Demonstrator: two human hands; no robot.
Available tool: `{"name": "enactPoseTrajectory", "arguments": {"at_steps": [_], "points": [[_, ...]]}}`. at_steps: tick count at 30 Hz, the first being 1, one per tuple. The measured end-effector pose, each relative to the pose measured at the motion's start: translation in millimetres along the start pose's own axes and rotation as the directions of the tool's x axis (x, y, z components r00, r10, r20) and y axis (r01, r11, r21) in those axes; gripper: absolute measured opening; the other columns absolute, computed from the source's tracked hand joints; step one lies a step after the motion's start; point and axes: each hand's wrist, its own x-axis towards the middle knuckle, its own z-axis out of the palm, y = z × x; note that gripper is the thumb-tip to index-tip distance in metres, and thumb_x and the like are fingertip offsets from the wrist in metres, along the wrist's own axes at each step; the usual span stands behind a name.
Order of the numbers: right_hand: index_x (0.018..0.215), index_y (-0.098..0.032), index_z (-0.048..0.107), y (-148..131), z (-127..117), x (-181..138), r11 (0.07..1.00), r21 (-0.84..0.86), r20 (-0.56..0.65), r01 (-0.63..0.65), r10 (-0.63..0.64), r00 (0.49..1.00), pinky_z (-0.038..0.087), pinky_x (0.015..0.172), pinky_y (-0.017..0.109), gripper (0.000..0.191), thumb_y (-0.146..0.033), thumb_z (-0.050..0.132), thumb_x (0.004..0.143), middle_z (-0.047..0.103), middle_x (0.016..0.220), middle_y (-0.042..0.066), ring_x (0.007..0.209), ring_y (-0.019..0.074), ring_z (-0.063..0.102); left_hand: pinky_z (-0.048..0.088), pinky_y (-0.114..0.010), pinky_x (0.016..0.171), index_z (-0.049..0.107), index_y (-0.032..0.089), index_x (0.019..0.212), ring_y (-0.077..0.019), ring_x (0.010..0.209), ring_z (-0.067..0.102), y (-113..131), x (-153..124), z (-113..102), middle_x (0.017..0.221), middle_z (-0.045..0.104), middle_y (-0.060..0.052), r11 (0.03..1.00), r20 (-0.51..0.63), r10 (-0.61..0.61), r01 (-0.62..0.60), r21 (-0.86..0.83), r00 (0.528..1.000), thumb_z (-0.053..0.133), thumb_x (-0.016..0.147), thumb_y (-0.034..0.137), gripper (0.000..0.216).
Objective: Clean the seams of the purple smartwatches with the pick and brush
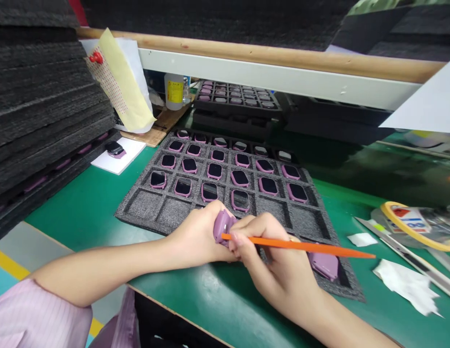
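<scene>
My left hand (199, 232) is closed around a purple smartwatch case (221, 226), held over the front edge of the foam tray. Pinched in my right hand (283, 266) is a thin orange stick (305, 245); its left tip touches or nearly touches the side of the watch case. Beneath both hands lies the dark grey foam tray (141, 205), with rows of purple watch cases, most showing black screens. Another purple case (324, 265) lies in a front right pocket, partly behind my right hand. My fingers hide part of the held case.
Tall stacks of black foam trays (36, 96) rise on the left. One watch (115, 149) sits on a white pad (119, 162). A second filled tray (235, 96) stands at the back under a shelf (264, 72). At right are a ruler-like metal tool (410, 253), crumpled tissue (406, 285) and a bottle (410, 224).
</scene>
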Motion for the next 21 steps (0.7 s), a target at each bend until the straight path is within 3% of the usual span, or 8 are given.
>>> {"name": "enactPoseTrajectory", "arguments": {"at_steps": [5, 9, 12, 16, 21], "points": [[0.089, -0.023, 0.061, -1.8, -20.8, 7.1, 0.941, 0.279, -0.218, -0.189, 0.254, 0.942, 0.053, 0.046, 0.020, 0.012, -0.030, 0.062, 0.097, 0.064, 0.071, -0.001, 0.052, 0.0096, 0.061, 0.048, -0.032, 0.076, 0.051, 0.022, 0.095, -0.0191, 0.083, 0.062, 0.9, -3.3, 0.5, 0.091, 0.067, 0.000, 0.976, -0.040, 0.147, -0.151, -0.158, 0.988, 0.095, 0.055, 0.036, 0.060], [0.086, -0.022, 0.058, 0.3, -22.0, 9.6, 0.844, 0.474, -0.150, -0.251, 0.358, 0.922, 0.047, 0.037, 0.018, 0.020, -0.038, 0.062, 0.097, 0.063, 0.065, -0.003, 0.042, 0.0077, 0.054, 0.049, -0.034, 0.082, 0.052, 0.022, 0.097, -0.0209, 0.091, 0.063, 1.2, -3.2, -0.2, 0.101, 0.066, -0.002, 0.951, -0.080, 0.240, -0.251, -0.181, 0.967, 0.095, 0.056, 0.031, 0.060], [0.083, -0.023, 0.053, 1.7, -17.9, 5.5, 0.831, 0.508, -0.072, -0.227, 0.303, 0.950, 0.049, 0.041, 0.020, 0.020, -0.033, 0.056, 0.101, 0.061, 0.068, -0.003, 0.047, 0.0089, 0.057, 0.050, -0.037, 0.084, 0.052, 0.022, 0.098, -0.0220, 0.091, 0.065, 0.7, -2.2, -0.1, 0.101, 0.067, -0.002, 0.945, -0.079, 0.238, -0.250, -0.210, 0.968, 0.094, 0.059, 0.029, 0.058], [0.089, -0.024, 0.050, 5.4, -17.6, -3.1, 0.920, 0.382, -0.019, -0.093, 0.108, 0.994, 0.056, 0.057, 0.025, 0.015, -0.021, 0.046, 0.103, 0.060, 0.077, -0.001, 0.064, 0.0116, 0.063, 0.049, -0.041, 0.092, 0.051, 0.022, 0.099, -0.0250, 0.102, 0.067, -2.1, -1.6, 0.9, 0.109, 0.068, -0.004, 0.927, -0.081, 0.285, -0.296, -0.230, 0.955, 0.092, 0.061, 0.024, 0.056], [0.098, -0.026, 0.046, 11.3, -21.2, -6.6, 0.975, 0.209, 0.080, 0.072, -0.090, 0.993, 0.055, 0.063, 0.030, 0.015, -0.011, 0.045, 0.099, 0.060, 0.078, -0.001, 0.071, 0.0146, 0.062, 0.048, -0.039, 0.096, 0.052, 0.024, 0.102, -0.0235, 0.107, 0.066, -3.7, -2.1, 1.3, 0.113, 0.067, -0.003, 0.929, -0.050, 0.297, -0.301, -0.217, 0.954, 0.090, 0.065, 0.020, 0.053]]}}
